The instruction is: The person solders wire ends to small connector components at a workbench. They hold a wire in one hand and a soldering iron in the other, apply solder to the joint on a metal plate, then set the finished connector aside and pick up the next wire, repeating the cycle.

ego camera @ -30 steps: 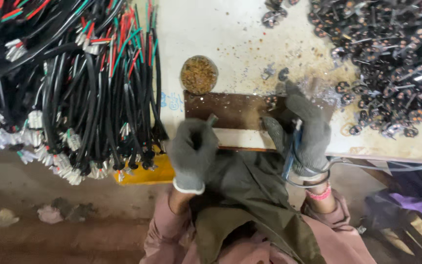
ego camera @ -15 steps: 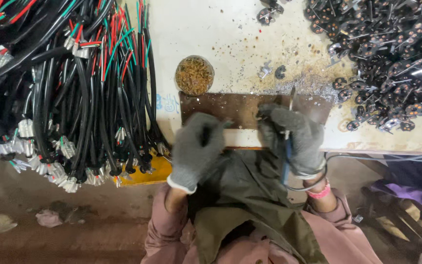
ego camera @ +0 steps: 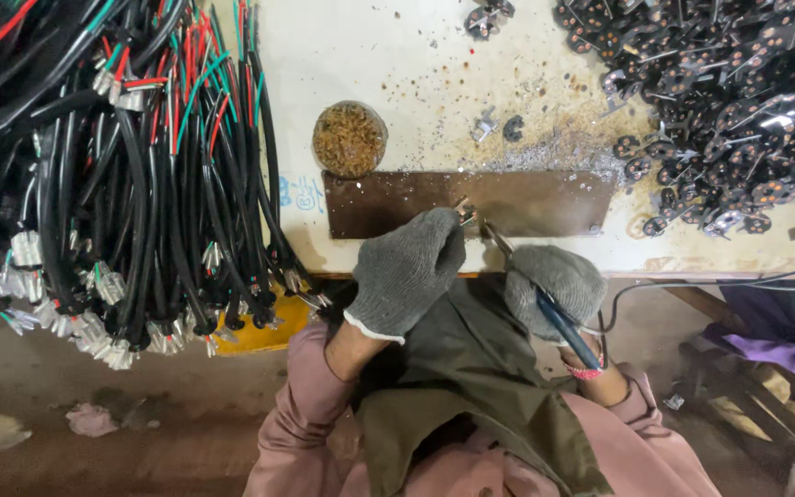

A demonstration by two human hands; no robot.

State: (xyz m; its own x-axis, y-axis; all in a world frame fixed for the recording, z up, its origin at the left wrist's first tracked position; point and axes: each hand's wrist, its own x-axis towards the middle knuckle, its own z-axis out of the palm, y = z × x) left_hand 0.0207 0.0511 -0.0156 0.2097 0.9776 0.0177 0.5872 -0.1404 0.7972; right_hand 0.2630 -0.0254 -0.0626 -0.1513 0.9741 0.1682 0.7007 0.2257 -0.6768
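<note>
Two gloved hands at center frame: our left hand (ego camera: 407, 270) pinches one small metal terminal (ego camera: 463, 211), our right hand (ego camera: 554, 281) grips one blue-handled soldering iron (ego camera: 545, 308) over one brown plate (ego camera: 517, 201).

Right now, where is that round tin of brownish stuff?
In the head view, the round tin sits on the pale table, just above the brown metal plate's left end, beside the cable bundle.

Your gloved left hand (ego camera: 407, 269) pinches a small metal part (ego camera: 464, 213) over the brown plate (ego camera: 545, 201) on the table (ego camera: 388, 55), while your right hand (ego camera: 554, 281) grips a blue-handled soldering iron (ego camera: 565, 329).
</note>
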